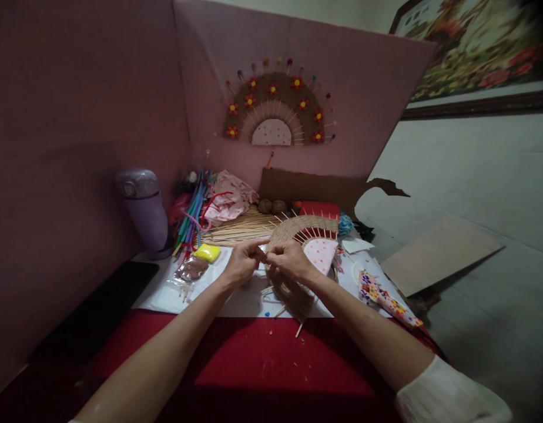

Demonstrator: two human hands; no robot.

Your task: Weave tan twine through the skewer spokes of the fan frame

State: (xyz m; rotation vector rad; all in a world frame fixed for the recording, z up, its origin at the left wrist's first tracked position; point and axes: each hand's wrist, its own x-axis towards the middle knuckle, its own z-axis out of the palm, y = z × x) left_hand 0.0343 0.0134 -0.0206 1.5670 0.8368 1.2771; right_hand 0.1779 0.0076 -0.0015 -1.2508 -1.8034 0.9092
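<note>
woven fan-shaped piece (314, 222) over white sheet (249, 298), partly under right hand (285, 258); left hand (247, 258) beside. fingertips of both pinched, contents unclear. probably light, springy; stick ends (300, 329) snappable, best held by woven band (293, 296).

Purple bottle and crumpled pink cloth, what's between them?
In the head view, a bundle of colored strips lies between the bottle and the cloth, with blurred pink and dark items beside it.
</note>
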